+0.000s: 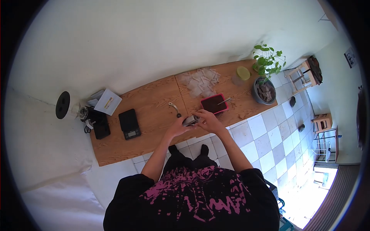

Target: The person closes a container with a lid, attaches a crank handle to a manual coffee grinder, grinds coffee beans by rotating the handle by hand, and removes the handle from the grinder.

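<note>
My left hand (178, 126) is wrapped round the metal body of a hand coffee grinder (189, 121), held over the table's front edge. My right hand (208, 121) grips the other end of the same grinder, fingers curled at its rim. Its detached crank handle (174, 107), silver with a dark knob, lies on the wood just beyond my left hand. Close behind my right hand is a pink-rimmed tray (224, 97) of dark brown grounds with a spoon (223, 101) in it. My fingers hide part of the grinder.
A black scale (129, 123) and a black electric grinder (97, 120) stand left on the wooden table (154, 98). Several small clear packets (203, 81) lie at the back. A jar with a yellow-green lid (243, 73), a grey bucket (255, 91) and a plant (268, 61) stand right.
</note>
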The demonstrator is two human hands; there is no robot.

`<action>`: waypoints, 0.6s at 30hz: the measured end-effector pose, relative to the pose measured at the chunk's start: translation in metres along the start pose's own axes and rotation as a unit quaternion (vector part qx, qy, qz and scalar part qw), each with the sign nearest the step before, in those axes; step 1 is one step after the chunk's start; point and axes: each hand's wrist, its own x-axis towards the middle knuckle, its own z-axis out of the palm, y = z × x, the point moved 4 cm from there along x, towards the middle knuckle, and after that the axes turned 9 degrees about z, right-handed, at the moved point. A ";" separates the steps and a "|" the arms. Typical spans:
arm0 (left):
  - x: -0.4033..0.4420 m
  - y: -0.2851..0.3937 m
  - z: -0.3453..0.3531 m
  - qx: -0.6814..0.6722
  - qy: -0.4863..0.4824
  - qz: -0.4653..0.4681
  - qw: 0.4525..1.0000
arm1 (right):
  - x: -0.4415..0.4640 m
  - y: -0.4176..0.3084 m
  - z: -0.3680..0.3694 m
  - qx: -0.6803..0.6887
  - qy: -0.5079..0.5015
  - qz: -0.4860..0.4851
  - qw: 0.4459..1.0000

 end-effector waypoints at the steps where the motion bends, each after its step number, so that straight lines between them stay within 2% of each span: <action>1: 0.002 0.004 0.010 0.000 -0.003 0.000 1.000 | -0.006 0.001 -0.008 -0.002 -0.003 -0.006 1.000; 4: 0.011 0.021 0.035 0.004 -0.016 -0.002 1.000 | -0.022 0.015 -0.030 -0.047 0.015 -0.056 0.997; 8: 0.019 0.060 0.065 0.043 -0.027 -0.011 0.999 | -0.040 0.036 -0.059 -0.029 -0.003 -0.049 0.998; 11: 0.033 0.060 0.092 0.029 -0.026 0.002 0.999 | -0.052 0.040 -0.082 -0.042 -0.043 -0.023 0.998; 14: 0.048 0.046 0.120 0.047 -0.002 0.030 0.998 | -0.064 0.057 -0.100 -0.030 -0.026 -0.021 0.999; 16: 0.056 0.042 0.138 0.030 0.010 0.028 0.999 | -0.073 0.064 -0.112 -0.016 0.018 -0.056 0.998; 18: 0.063 0.045 0.151 0.012 0.020 0.025 0.999 | -0.080 0.071 -0.121 -0.004 0.026 -0.032 0.999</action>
